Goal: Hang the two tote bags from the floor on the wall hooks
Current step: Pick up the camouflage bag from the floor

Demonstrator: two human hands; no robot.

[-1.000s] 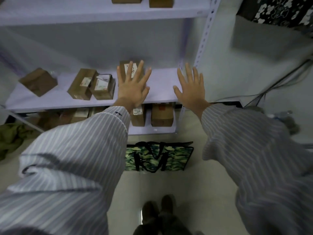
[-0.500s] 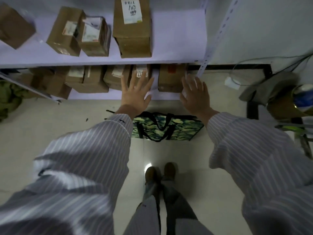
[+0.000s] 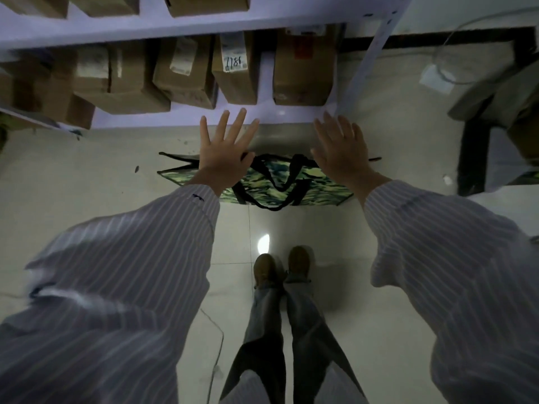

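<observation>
The tote bag (image 3: 306, 188) is showing a green camouflage print with black straps (image 3: 274, 182). Striped pale sleeves (image 3: 140, 258) are contrasting with brown cardboard boxes (image 3: 186, 74), brown shoes (image 3: 264, 269) and cream floor tiles (image 3: 87, 176).

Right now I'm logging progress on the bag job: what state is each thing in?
Left hand: open, fingers spread, empty.
Right hand: open, fingers spread, empty.
Camouflage tote bag: flat on the floor, black handles loose, not held.
Cardboard boxes: closed, on the bottom shelf.
</observation>
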